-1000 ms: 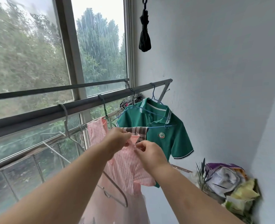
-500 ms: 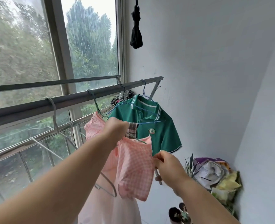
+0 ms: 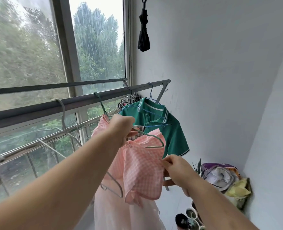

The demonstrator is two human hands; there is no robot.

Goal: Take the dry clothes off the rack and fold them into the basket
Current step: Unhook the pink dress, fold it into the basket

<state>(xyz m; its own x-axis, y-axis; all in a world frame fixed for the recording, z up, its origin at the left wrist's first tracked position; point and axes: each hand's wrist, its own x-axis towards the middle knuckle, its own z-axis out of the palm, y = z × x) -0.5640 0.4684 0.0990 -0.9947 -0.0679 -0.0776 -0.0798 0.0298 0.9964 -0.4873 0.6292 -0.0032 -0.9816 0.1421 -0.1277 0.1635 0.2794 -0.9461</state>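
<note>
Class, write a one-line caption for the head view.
Left hand holds a green hanger on the rack; right hand pinches the pink checked garment half off it.

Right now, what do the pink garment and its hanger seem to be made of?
The pink garment: thin woven cloth, perhaps cotton, matte; its fine check and soft folds suggest this. The hanger: thin wire with a green finish, probably metal; it is slim and sharply bent at the corner.
</note>
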